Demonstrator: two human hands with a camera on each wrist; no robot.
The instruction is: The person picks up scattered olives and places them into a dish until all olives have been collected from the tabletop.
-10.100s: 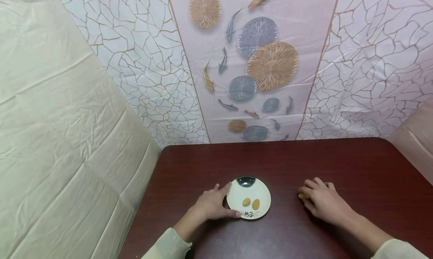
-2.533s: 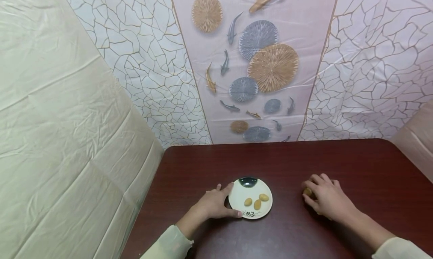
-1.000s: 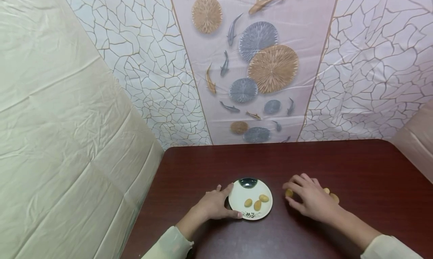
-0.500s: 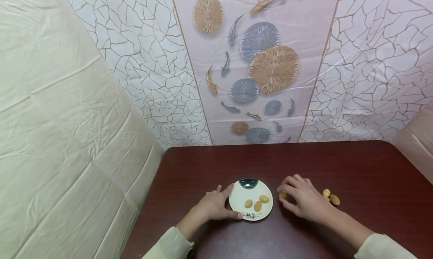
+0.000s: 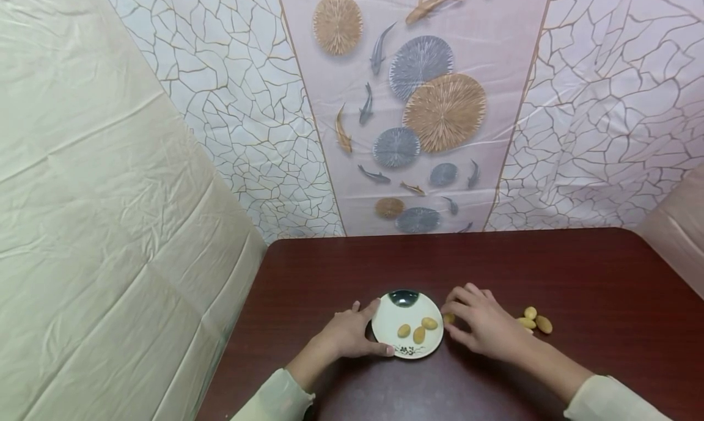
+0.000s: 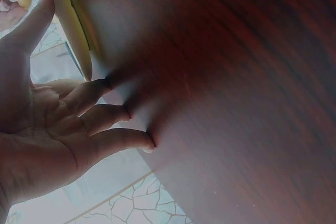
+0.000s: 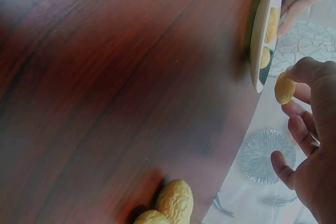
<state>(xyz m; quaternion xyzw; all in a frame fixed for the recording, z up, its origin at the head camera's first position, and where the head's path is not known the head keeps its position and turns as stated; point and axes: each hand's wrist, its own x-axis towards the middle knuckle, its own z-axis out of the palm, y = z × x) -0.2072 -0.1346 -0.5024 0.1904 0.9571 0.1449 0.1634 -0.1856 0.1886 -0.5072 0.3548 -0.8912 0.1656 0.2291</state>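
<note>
A round white plate point(image 5: 389, 321) with a dark green patch and a flower print lies on the table; 3 small yellow potatoes point(image 5: 419, 335) rest on it. My left hand point(image 5: 349, 334) is at the plate's left side, thumb and forefinger spread along the rim; the left wrist view shows its other fingers stretched toward the tabletop. Between thumb and fingertips, my right hand point(image 5: 486, 326) pinches another wrinkled small potato point(image 7: 285, 88), just off the plate's right rim. The right hand's remaining fingers are spread apart in the right wrist view.
Several more small potatoes point(image 5: 543, 324) lie in a cluster on the dark red wooden table point(image 5: 330, 262), behind the right wrist. A patterned cloth wall point(image 5: 440, 183) stands along the far edge, and a pale cloth point(image 5: 110, 225) hangs on the left.
My right hand has moved left from the cluster toward the plate, carrying a small potato and uncovering the others. Over the longer span, a third potato was added to the plate. The left hand stays put.
</note>
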